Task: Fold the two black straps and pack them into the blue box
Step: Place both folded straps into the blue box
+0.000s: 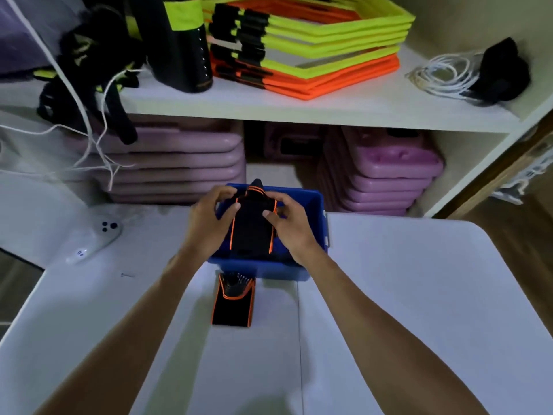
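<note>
A folded black strap with orange edging is held over the blue box at the far edge of the white table. My left hand grips its left side and my right hand grips its right side, thumbs on top. The strap's lower end dips into the box. A second black strap with orange edging lies folded on the table just in front of the box, between my forearms, touched by neither hand.
A white remote-like device lies on the table at the left. Behind the box stands a white shelf with stacked purple cases below and yellow and orange frames, black gear and white cords above.
</note>
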The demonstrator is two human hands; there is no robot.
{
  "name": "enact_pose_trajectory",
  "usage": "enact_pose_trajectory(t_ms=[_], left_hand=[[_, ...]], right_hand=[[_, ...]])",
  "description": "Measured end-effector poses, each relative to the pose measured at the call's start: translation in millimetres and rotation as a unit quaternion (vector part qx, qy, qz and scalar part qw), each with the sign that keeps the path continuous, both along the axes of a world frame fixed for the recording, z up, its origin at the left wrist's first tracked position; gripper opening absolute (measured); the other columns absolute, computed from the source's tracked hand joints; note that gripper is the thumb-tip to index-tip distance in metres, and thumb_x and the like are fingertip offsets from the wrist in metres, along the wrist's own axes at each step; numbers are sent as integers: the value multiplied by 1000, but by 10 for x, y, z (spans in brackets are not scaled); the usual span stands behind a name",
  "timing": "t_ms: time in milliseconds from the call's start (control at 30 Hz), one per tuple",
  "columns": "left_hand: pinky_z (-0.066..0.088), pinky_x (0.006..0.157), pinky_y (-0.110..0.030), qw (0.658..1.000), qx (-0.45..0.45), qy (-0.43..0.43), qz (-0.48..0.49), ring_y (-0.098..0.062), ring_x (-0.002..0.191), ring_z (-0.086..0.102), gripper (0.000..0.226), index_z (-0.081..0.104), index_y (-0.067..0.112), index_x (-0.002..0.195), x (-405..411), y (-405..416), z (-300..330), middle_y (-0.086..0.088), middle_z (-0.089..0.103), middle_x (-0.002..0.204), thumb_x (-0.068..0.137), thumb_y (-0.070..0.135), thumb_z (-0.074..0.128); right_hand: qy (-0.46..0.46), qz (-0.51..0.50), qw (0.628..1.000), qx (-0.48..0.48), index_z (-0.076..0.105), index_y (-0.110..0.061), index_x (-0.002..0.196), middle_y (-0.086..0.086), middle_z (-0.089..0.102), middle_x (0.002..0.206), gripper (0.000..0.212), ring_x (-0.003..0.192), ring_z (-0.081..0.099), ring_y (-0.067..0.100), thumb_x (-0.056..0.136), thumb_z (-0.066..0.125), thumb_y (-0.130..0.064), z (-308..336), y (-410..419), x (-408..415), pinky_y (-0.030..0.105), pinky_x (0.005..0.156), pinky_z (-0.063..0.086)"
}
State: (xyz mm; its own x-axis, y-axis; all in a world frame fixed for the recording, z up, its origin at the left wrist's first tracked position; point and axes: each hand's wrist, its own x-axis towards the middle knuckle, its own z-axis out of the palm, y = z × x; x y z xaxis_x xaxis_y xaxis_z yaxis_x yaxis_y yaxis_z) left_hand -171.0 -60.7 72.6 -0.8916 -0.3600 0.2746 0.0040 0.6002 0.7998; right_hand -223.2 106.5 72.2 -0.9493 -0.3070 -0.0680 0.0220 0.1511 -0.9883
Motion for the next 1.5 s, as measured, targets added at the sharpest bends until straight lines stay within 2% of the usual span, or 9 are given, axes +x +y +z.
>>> enact_pose_trajectory(t_ms=[167,333,467,567,800,1100,1200,1333,1500], left_hand=[[49,91,-39,992,-99,-69,-27,-33,107,62,37,57,8,127,-66,-384,-381,-14,67,118,90,11,60],[50,93,-34,994,-83,-47,-55,-28,108,66,40,55,9,132,-36,-449,-523,-12,67,122,93,13,59],[51,93,-33,996,-59,-34,-55,-25,109,66,40,57,10,132,-36,-487,-601,-9,66,126,93,19,59],[48,95,-27,997,-43,-26,-58,-21,110,65,41,56,10,132,-30,-482,-619,-7,66,127,94,22,57],[49,92,-24,998,65,-4,-13,-6,112,58,35,54,15,131,194,-433,-631,4,58,129,98,24,52],[52,72,-18,986,88,-122,77,-2,79,58,28,60,3,120,1076,-133,-1150,-13,58,116,92,6,58],[44,70,-9,978,109,-169,56,-2,82,59,33,59,3,123,1173,3,-1247,-12,60,119,90,5,60],[45,78,-15,980,98,-176,4,-18,92,62,47,56,11,130,1180,116,-1243,-8,62,117,86,-8,53],[50,87,-24,982,82,-169,-27,-22,103,63,57,53,13,134,1180,122,-1279,-4,64,119,83,-13,50]], right_hand=[[-95,-26,994,49,64,-18,112,19,69,103,35,92,67,28,90,57,9,-488,-332,-250,44,91,57],[-138,-10,986,98,61,-12,103,5,65,92,38,77,61,14,86,52,20,-819,-457,-382,18,67,55],[-148,-4,967,205,61,-7,111,12,62,105,31,94,59,25,85,61,11,-981,-530,-513,30,81,50],[-140,-39,948,284,58,-7,117,9,58,109,34,95,55,19,85,65,-1,-930,-522,-532,13,71,38],[-134,-33,956,259,47,-13,134,11,60,122,55,104,61,23,86,73,-15,-605,-410,-322,26,81,47],[169,-83,972,137,64,-19,110,-2,58,91,15,71,56,12,96,58,-16,-217,39,899,16,64,43],[104,-37,983,149,64,-24,105,-11,62,82,14,70,59,7,97,56,-16,-472,166,1277,11,61,40],[-52,29,972,227,45,-35,138,-12,52,113,45,103,56,7,94,55,-30,-936,166,1429,24,87,49],[-114,5,977,180,47,-31,136,-5,45,110,61,108,55,20,83,55,-1,-965,-54,1379,38,99,50]])
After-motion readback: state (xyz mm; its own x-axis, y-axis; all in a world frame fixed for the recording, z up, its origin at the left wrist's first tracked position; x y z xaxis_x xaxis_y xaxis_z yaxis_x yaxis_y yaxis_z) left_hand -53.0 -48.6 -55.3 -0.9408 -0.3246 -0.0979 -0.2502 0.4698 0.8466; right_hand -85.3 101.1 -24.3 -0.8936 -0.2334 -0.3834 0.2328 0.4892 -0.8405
